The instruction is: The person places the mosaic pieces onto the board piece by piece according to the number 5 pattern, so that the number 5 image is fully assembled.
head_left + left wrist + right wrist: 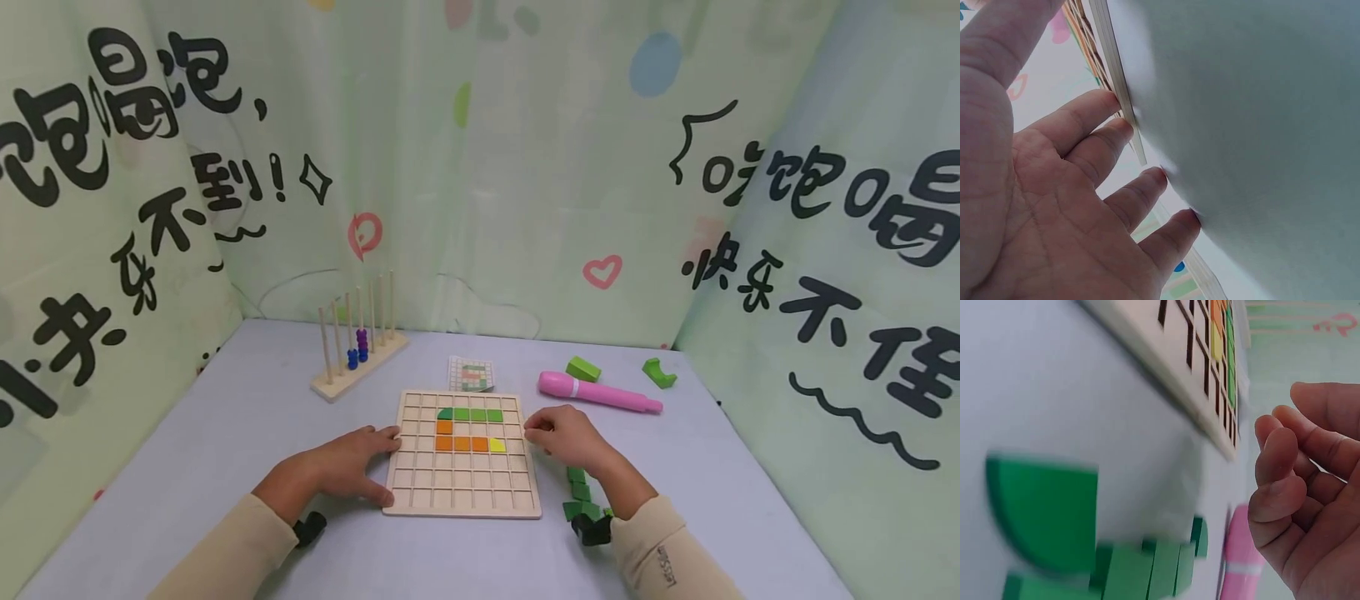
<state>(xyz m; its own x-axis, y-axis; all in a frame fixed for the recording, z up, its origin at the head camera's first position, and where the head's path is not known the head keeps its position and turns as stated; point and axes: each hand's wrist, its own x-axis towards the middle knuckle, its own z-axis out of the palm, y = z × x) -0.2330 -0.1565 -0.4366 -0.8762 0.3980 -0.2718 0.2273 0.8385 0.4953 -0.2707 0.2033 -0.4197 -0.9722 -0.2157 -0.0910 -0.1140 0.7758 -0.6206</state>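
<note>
A wooden grid board (465, 478) lies on the table between the hands. Set in its cells are a row of green tiles (477, 415) with a dark green round-cornered tile (446, 414) at its left end, several orange tiles (462, 443) and one yellow tile (497, 445). My left hand (341, 467) is spread along the board's left edge, fingertips against the rim (1116, 69). Beside the right edge is my right hand (566, 437), fingers loosely curled, nothing visible between them. Below it lie green blocks (1147, 569) and a dark green quarter-round block (1047, 512).
Behind the board lies a printed pattern card (472, 375). A wooden peg rack (333, 388) with blue and purple beads stands back left. Back right are a pink stick-shaped object (600, 392), a light green block (583, 369) and a green curved block (659, 372). Printed curtains (487, 183) surround the table.
</note>
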